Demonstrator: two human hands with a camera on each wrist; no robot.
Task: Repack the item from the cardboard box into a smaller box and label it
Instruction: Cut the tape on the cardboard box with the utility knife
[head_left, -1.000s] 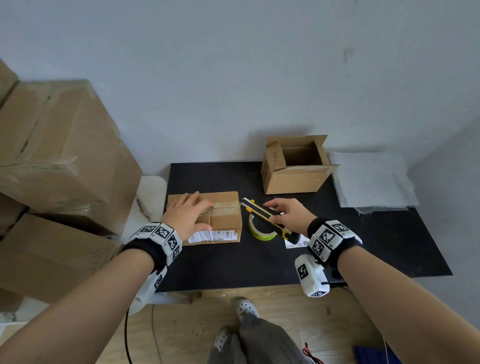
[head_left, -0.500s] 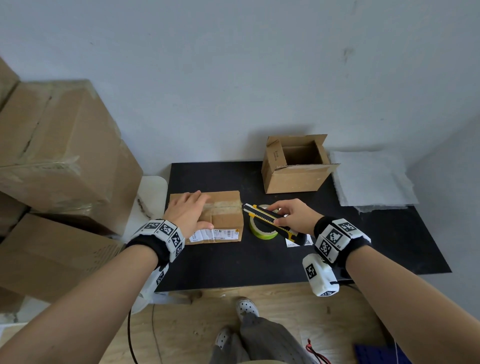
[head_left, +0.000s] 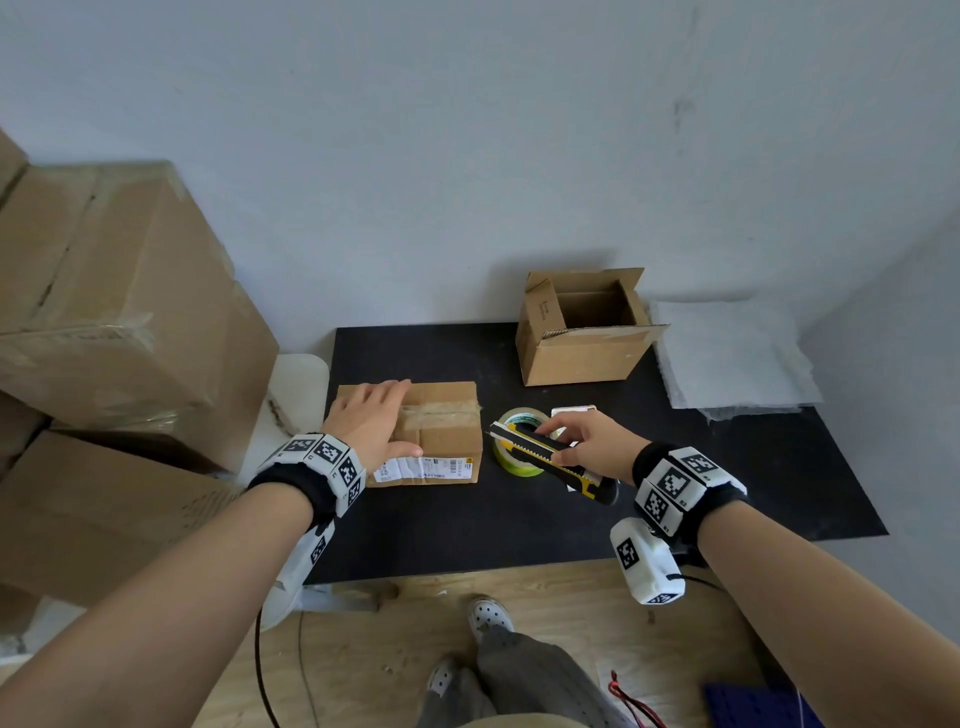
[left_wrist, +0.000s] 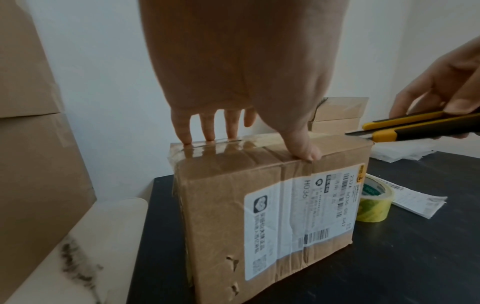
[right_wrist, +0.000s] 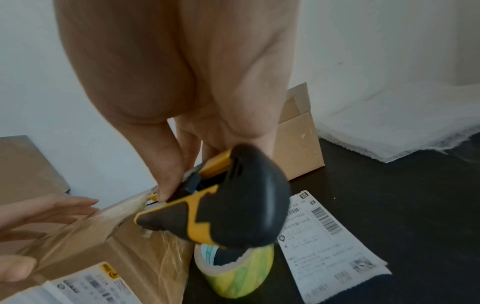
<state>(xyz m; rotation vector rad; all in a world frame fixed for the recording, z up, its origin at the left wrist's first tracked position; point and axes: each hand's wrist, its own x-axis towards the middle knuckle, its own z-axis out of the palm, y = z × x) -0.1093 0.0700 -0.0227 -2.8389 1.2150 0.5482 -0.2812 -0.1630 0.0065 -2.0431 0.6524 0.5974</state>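
Head view: flat left hand (head_left: 371, 423) steadies the taped brown cardboard box (head_left: 441, 431) while the right hand (head_left: 592, 447) grips a yellow-black utility knife (head_left: 545, 454), probably to slit its tape.

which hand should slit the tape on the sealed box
Right. The right hand already grips the knife, blade out at the sealed box's taped edge. The left hand lies flat on top, steadying it.

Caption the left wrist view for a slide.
Left hand presses flat on the taped box while the right hand brings a knife to its top edge.
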